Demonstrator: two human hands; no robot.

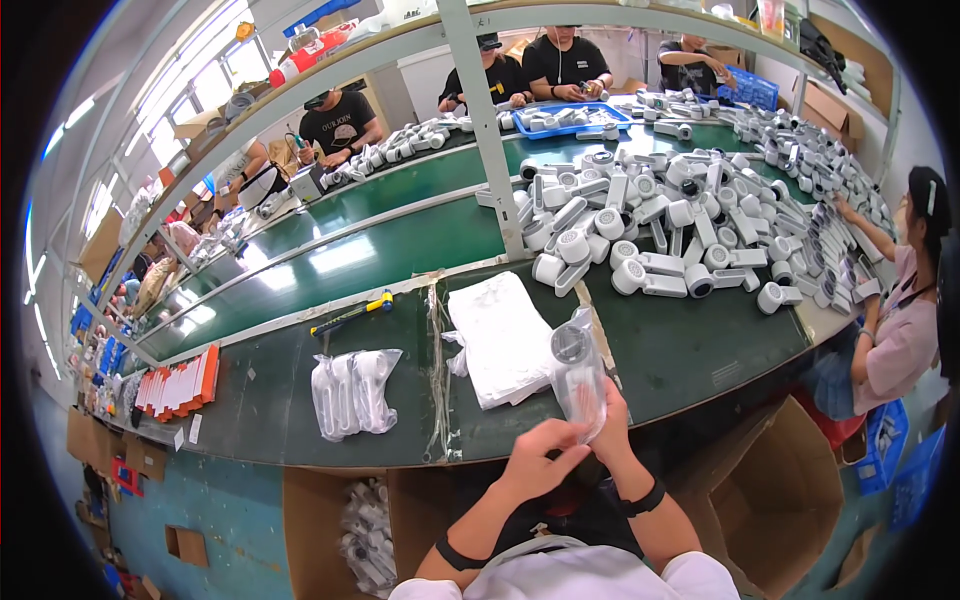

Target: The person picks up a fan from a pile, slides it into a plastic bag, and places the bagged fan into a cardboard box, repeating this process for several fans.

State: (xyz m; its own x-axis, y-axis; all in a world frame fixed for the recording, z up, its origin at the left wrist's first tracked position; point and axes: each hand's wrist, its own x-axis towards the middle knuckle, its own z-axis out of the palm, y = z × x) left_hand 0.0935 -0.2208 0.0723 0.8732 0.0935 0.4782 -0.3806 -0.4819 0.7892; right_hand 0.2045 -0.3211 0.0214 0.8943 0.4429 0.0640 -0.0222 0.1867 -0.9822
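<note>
A clear plastic bag (575, 370) with a white device in it, round dark-faced head at the top, is held upright over the table's front edge. My right hand (613, 428) wraps around the lower part of the bag from the right. From the left, my left hand (542, 458) pinches at the bag's lower end with thumb and fingers. Just beyond, a stack of white bags or sheets (497, 340) lies flat on the dark green table. To its left is a group of bagged white devices (354, 394), set side by side.
A large heap of white devices (690, 220) fills the table at the right. A yellow and black tool (352, 313) and orange-white flat boxes (180, 385) lie left. A metal post (487, 130) rises ahead. Open cartons (765, 490) stand below. Co-workers sit across and at right.
</note>
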